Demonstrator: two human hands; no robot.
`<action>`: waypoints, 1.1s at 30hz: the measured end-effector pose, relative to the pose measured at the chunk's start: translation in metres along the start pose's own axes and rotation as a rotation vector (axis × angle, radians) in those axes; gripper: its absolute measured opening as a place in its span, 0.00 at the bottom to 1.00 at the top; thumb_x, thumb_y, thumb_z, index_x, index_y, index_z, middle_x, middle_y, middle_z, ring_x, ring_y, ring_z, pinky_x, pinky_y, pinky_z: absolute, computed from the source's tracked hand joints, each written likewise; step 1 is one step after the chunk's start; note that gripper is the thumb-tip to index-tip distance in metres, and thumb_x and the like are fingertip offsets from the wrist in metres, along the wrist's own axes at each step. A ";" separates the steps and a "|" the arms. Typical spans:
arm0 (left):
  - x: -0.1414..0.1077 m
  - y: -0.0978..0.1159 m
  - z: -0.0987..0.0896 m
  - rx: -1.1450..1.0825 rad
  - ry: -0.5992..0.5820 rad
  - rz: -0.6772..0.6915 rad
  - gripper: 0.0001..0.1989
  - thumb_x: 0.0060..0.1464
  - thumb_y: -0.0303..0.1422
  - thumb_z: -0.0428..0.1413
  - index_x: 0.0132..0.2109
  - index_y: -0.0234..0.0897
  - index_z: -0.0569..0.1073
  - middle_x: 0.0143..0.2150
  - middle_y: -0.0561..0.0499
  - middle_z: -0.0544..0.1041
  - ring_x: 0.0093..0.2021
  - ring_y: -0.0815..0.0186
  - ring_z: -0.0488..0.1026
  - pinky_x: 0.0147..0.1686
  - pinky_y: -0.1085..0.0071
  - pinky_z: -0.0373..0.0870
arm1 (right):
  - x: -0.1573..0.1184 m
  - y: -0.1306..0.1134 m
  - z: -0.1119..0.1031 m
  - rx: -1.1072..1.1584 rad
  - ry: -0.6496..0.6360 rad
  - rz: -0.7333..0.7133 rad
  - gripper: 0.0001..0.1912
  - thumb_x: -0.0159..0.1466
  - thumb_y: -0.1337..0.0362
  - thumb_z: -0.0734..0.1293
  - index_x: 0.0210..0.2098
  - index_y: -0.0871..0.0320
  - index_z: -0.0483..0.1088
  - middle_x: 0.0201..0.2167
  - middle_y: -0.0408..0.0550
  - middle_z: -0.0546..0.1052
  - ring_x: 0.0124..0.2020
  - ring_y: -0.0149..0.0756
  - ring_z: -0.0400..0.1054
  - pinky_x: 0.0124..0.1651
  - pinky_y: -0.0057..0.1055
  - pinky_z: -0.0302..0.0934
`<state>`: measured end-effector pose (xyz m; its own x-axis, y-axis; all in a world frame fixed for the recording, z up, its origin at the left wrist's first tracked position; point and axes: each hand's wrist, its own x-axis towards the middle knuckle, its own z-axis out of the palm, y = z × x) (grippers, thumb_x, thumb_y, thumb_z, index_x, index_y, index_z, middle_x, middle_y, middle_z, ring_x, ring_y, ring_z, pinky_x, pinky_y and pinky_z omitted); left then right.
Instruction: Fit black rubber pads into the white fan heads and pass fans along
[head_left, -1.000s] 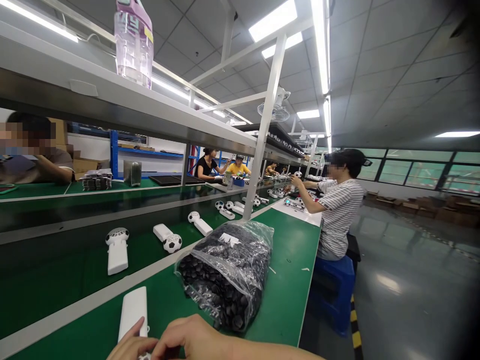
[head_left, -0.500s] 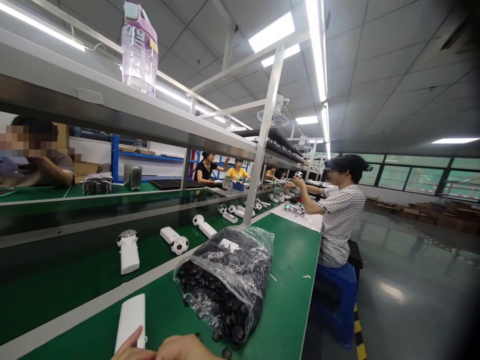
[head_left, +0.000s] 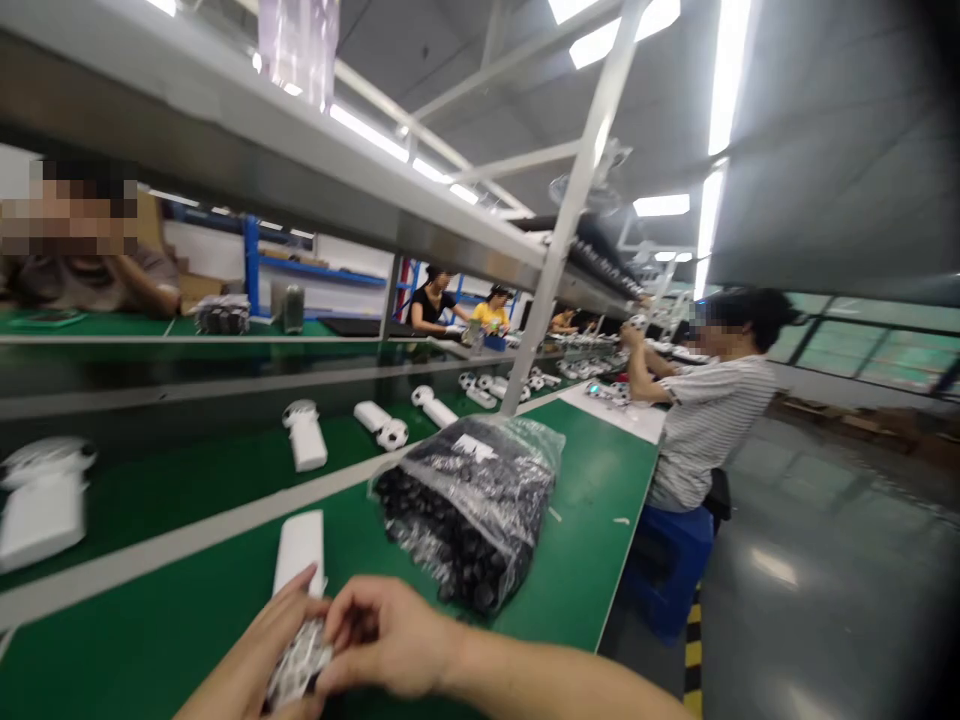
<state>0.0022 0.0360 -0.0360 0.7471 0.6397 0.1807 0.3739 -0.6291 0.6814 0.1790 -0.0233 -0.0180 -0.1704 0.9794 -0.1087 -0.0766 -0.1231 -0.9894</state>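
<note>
In the head view, a white handheld device (head_left: 300,548) with a soccer-ball-patterned head lies at the bottom, its handle pointing away from me. My left hand (head_left: 244,655) is closed around the ball-shaped head, which is blurred and partly covered by the fingers. From the right, my right hand (head_left: 401,635) pinches at the edge of that head; whatever is between its fingertips is too small to tell. Just beyond my right hand, a clear plastic bag (head_left: 480,480) lies with its mouth towards me, full of small black pieces (head_left: 469,575).
Several similar white devices (head_left: 306,437) lie along the dark green strip beyond a pale divider (head_left: 225,520). A metal post (head_left: 574,220) rises behind the bag and a shelf (head_left: 300,170) hangs overhead. A co-worker in a striped shirt (head_left: 712,425) sits on a blue stool (head_left: 667,570) at right.
The view has tilted down, bringing both hands and the ball-shaped head into sight. Another white device has appeared at the far left of the strip.
</note>
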 end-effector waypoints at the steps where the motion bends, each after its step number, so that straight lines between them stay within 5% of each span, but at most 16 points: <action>1: -0.004 0.011 -0.003 -0.003 -0.017 -0.028 0.25 0.47 0.42 0.51 0.52 0.39 0.67 0.64 0.43 0.57 0.64 0.50 0.50 0.60 0.55 0.53 | -0.003 -0.002 0.001 0.005 -0.003 0.000 0.31 0.26 0.56 0.79 0.25 0.60 0.64 0.20 0.35 0.67 0.23 0.23 0.60 0.29 0.23 0.55; 5: -0.005 0.044 -0.013 -0.009 -0.060 -0.085 0.21 0.46 0.35 0.51 0.49 0.38 0.66 0.64 0.42 0.55 0.65 0.52 0.46 0.61 0.53 0.49 | -0.011 -0.005 0.001 -0.038 -0.048 -0.093 0.22 0.41 0.59 0.77 0.27 0.59 0.62 0.22 0.35 0.66 0.24 0.24 0.59 0.31 0.24 0.55; 11: -0.004 0.057 -0.020 -0.008 -0.131 -0.078 0.17 0.44 0.29 0.50 0.45 0.38 0.65 0.59 0.42 0.61 0.66 0.55 0.43 0.59 0.56 0.52 | -0.011 -0.014 -0.015 -0.241 -0.086 -0.088 0.14 0.51 0.61 0.71 0.26 0.58 0.62 0.23 0.37 0.65 0.24 0.26 0.59 0.30 0.26 0.56; 17: -0.002 0.035 -0.035 0.020 -0.102 -0.156 0.18 0.43 0.35 0.55 0.44 0.42 0.67 0.58 0.47 0.56 0.61 0.51 0.51 0.58 0.51 0.51 | -0.013 -0.038 -0.065 -0.895 0.297 -0.166 0.04 0.58 0.64 0.64 0.29 0.58 0.68 0.25 0.42 0.70 0.26 0.30 0.62 0.32 0.29 0.57; 21: 0.001 0.029 -0.035 0.084 -0.006 -0.161 0.15 0.43 0.38 0.57 0.41 0.42 0.69 0.51 0.48 0.62 0.56 0.51 0.56 0.55 0.52 0.55 | -0.019 -0.032 -0.067 -0.997 0.183 -0.122 0.04 0.53 0.69 0.68 0.30 0.57 0.72 0.29 0.44 0.73 0.29 0.32 0.65 0.37 0.30 0.59; 25: -0.005 0.037 -0.035 0.024 -0.153 -0.049 0.20 0.40 0.32 0.59 0.44 0.43 0.67 0.55 0.49 0.59 0.57 0.55 0.56 0.56 0.59 0.56 | -0.024 -0.025 -0.061 -1.053 0.111 -0.106 0.07 0.53 0.72 0.68 0.33 0.59 0.72 0.30 0.47 0.74 0.31 0.34 0.67 0.37 0.31 0.60; 30: -0.008 0.042 -0.048 0.026 -0.171 -0.251 0.32 0.38 0.38 0.61 0.52 0.40 0.62 0.51 0.46 0.60 0.50 0.54 0.63 0.49 0.60 0.64 | -0.025 -0.029 -0.064 -1.140 -0.034 -0.032 0.02 0.58 0.68 0.64 0.31 0.57 0.70 0.29 0.44 0.72 0.30 0.33 0.67 0.35 0.29 0.60; 33: -0.009 0.043 -0.060 0.029 -0.254 -0.211 0.31 0.39 0.35 0.61 0.53 0.42 0.64 0.47 0.49 0.65 0.43 0.59 0.67 0.43 0.65 0.66 | -0.028 -0.037 -0.052 -1.135 -0.087 -0.106 0.04 0.61 0.68 0.62 0.29 0.56 0.67 0.29 0.43 0.72 0.30 0.32 0.66 0.34 0.28 0.58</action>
<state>-0.0213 0.0297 0.0345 0.7636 0.6286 -0.1476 0.5475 -0.5093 0.6639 0.2373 -0.0378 0.0162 -0.2866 0.9564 -0.0560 0.8295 0.2185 -0.5140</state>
